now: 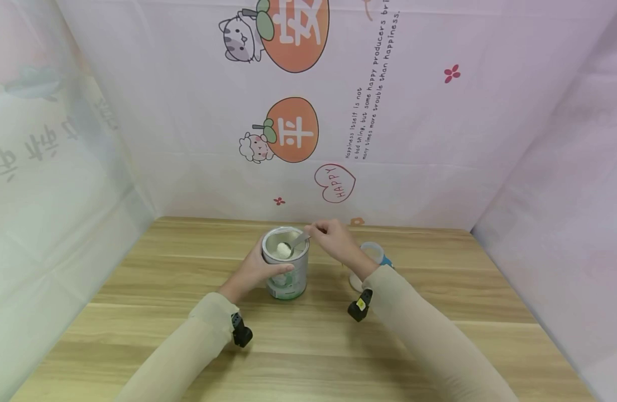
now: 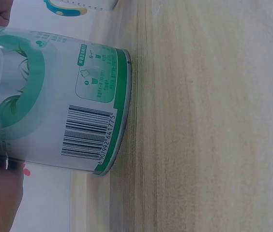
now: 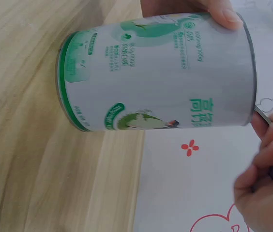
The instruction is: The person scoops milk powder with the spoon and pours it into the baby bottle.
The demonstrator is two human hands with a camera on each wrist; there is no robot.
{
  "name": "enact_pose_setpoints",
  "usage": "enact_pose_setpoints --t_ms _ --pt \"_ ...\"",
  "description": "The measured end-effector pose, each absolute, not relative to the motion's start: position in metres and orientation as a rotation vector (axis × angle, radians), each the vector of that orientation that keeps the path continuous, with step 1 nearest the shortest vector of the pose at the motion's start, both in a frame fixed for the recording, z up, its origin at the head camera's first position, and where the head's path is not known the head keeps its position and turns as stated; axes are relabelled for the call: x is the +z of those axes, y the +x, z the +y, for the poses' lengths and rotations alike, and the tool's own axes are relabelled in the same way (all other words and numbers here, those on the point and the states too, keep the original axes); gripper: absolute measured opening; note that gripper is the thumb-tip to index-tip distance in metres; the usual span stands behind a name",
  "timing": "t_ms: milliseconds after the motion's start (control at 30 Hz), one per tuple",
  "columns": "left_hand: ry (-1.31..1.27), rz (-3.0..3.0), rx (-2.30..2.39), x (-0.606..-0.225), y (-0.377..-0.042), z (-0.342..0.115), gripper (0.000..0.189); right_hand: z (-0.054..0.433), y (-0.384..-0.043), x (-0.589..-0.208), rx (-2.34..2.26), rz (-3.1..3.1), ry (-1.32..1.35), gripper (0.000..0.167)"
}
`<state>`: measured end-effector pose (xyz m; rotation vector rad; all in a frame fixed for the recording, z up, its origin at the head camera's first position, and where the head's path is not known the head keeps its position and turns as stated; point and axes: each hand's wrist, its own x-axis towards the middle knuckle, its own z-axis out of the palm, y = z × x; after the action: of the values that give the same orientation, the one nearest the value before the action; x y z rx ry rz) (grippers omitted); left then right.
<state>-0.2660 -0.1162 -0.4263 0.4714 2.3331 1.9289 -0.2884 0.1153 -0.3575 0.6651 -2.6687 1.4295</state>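
Note:
A white-and-green milk powder can stands with its top uncovered on the wooden table. My left hand grips its left side near the rim, thumb across the front. At the can's mouth, my right hand pinches the handle of a metal spoon. The spoon's bowl is inside the rim, with a heap of pale powder on it. In the right wrist view only a short piece of the spoon handle shows beyond the can. A barcode and green base band face the left wrist view.
Behind my right forearm stands a translucent cup with a blue part at its side, partly hidden. A pale round piece lies beside it, also partly covered. Printed cloth walls border the wooden table at the back and sides.

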Motion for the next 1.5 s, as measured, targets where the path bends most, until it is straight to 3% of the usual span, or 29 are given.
enact_pose_setpoints --t_ms 367,600,1233,1500 --pt "0.453 2.351 1.922 -0.427 -0.266 -0.116 0.093 0.116 -0.287 -0.357 1.431 -2.681 0.674 0.039" --pt "0.478 2.355 1.929 -0.427 -0.266 -0.116 0.094 0.118 -0.288 -0.352 1.528 -2.692 0.536 0.034" --pt "0.481 2.357 1.925 -0.429 -0.268 -0.117 0.093 0.129 -0.283 -0.335 1.578 -2.686 0.535 0.039" --pt "0.461 2.371 1.915 -0.429 -0.268 -0.117 0.095 0.137 -0.282 -0.329 1.536 -2.741 0.418 0.04"
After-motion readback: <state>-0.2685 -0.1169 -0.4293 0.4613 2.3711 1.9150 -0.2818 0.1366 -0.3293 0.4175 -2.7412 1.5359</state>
